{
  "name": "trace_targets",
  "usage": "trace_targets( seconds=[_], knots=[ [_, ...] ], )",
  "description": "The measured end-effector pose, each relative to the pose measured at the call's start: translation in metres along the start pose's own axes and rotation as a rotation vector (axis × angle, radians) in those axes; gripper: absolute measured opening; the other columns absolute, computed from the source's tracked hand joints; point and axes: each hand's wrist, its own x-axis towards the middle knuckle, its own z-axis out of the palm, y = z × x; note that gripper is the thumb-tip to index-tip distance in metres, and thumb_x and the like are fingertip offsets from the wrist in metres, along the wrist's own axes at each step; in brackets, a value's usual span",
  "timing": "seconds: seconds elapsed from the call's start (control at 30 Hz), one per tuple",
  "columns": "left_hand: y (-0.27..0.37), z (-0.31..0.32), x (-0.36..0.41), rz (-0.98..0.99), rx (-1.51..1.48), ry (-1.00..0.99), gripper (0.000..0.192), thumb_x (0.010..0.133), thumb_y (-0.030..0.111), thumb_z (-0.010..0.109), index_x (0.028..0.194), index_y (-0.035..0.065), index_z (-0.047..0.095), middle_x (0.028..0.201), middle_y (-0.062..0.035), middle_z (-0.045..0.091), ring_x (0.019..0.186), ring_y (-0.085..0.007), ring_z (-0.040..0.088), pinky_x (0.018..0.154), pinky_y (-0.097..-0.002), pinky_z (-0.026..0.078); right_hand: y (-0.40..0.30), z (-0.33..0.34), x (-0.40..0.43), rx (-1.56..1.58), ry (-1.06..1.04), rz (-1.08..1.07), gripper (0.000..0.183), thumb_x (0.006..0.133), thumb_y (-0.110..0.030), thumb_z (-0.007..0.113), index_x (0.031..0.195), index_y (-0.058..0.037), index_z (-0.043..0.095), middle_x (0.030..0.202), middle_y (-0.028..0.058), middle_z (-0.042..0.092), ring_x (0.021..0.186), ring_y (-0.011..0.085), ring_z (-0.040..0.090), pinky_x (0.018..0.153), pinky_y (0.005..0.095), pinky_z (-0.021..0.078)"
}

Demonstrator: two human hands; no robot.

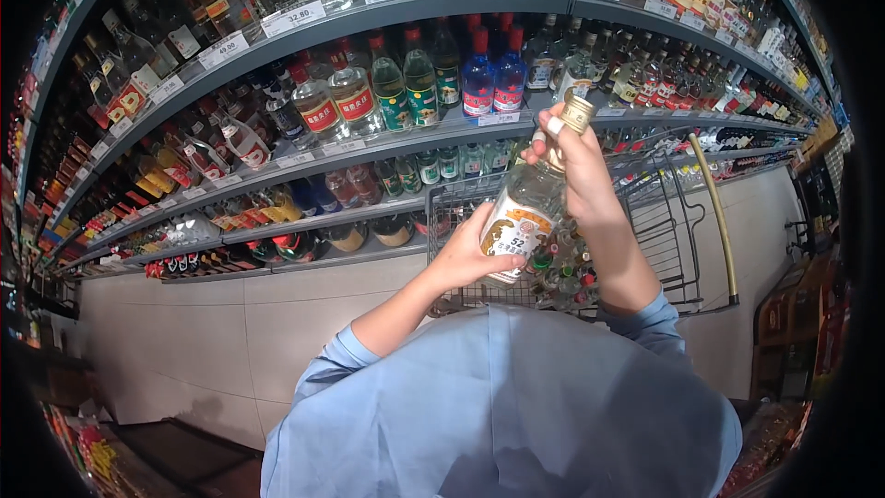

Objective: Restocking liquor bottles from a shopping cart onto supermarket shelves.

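Note:
A clear glass liquor bottle (520,221) with a white and gold label and a gold cap is held tilted in front of my chest. My left hand (470,252) grips its lower body, the thumb lying across the label. Around the neck, just under the cap, closes my right hand (570,159); a white wrap circles one of its fingers. Below the bottle, a wire shopping cart (442,221) holds several small bottles (570,273), partly hidden by the bottle and my right forearm.
Curved by the lens, a long grey shelf unit (415,5) full of bottles runs across in front. Two blue bottles (492,79) stand on its middle shelf. The cart's yellowish handle (715,221) is at the right. Pale floor tiles (173,332) stretch left, and a dark display (788,325) stands right.

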Motion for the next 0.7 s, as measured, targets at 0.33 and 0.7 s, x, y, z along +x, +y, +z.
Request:
trace_targets(
  seconds=[0.33, 0.7],
  knots=[
    [0.024, -0.03, -0.045, -0.034, -0.719, -0.211, 0.094, 0.077, 0.063, 0.052, 0.139, 0.0019, 0.015, 0.137, -0.014, 0.034, 0.125, -0.0225, 0.037, 0.101, -0.0367, 0.035, 0.007, 0.032, -0.005, 0.272, 0.034, 0.055, 0.016, 0.086, -0.017, 0.056, 0.096, -0.0064, 0.048, 0.062, 0.0049, 0.051, 0.053, 0.0159, 0.053, 0.057, 0.0314, 0.0492],
    [-0.016, -0.028, -0.061, -0.248, -0.781, 0.065, 0.043, 0.094, 0.035, 0.041, 0.121, 0.0022, 0.044, 0.109, -0.0099, 0.059, 0.093, -0.0151, 0.061, 0.077, -0.0275, 0.051, 0.056, 0.018, -0.016, 0.323, 0.164, 0.161, 0.011, 0.083, -0.019, 0.058, 0.087, -0.0121, 0.05, 0.06, 0.0011, 0.048, 0.054, 0.0138, 0.049, 0.065, 0.0333, 0.0468]
  ],
)
